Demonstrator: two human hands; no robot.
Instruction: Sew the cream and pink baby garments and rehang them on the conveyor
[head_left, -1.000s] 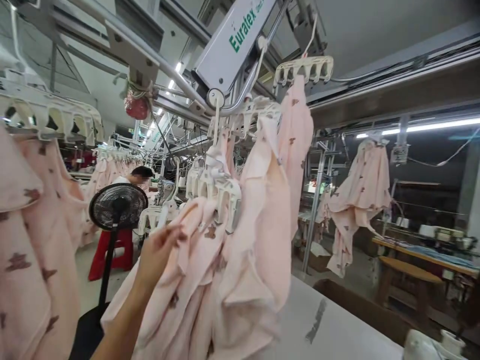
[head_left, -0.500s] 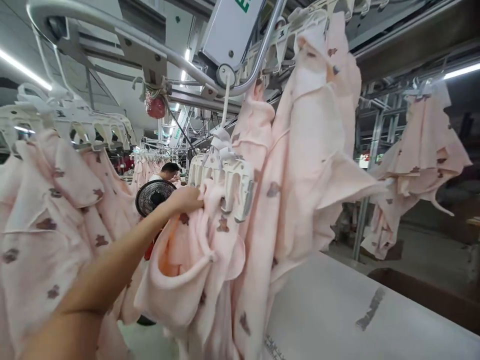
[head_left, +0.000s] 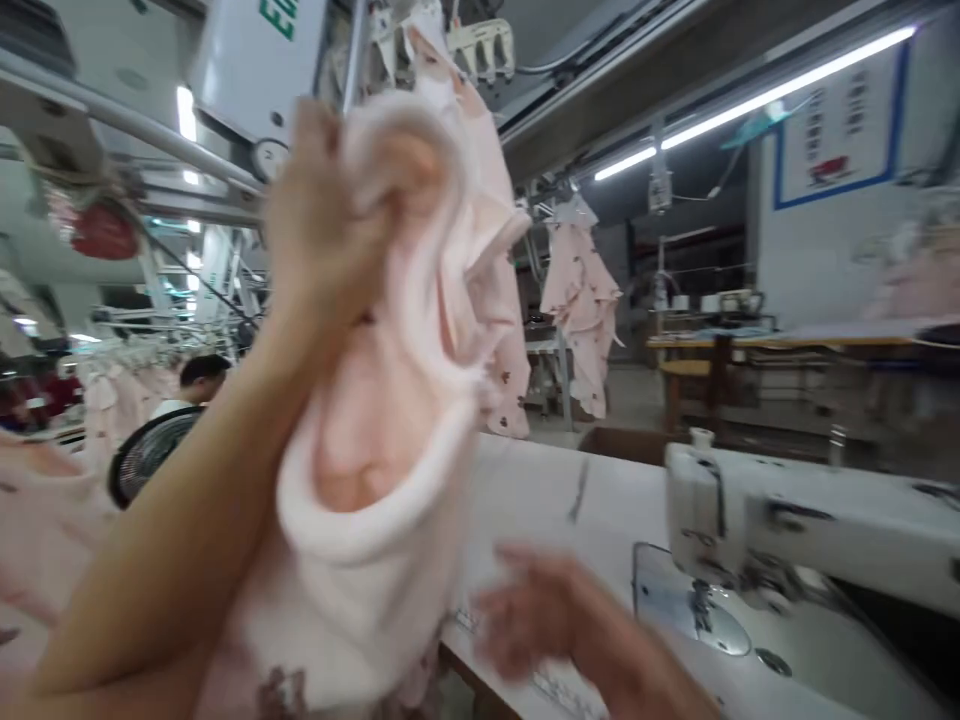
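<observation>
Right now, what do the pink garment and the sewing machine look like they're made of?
The pale pink garment looks like soft matte knit, perhaps terry, from its thick fuzzy rolled edge. The sewing machine looks like white-painted metal, from its smooth, faintly glossy casing.

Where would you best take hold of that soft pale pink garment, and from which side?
Pinch the pale pink garment's thick rounded rim from the lower right, by the right hand: the left hand bunches the top, leaving the rim free.

Green "EU" — overhead housing [head_left: 255,70], poster [head_left: 836,125] — illegible
</observation>
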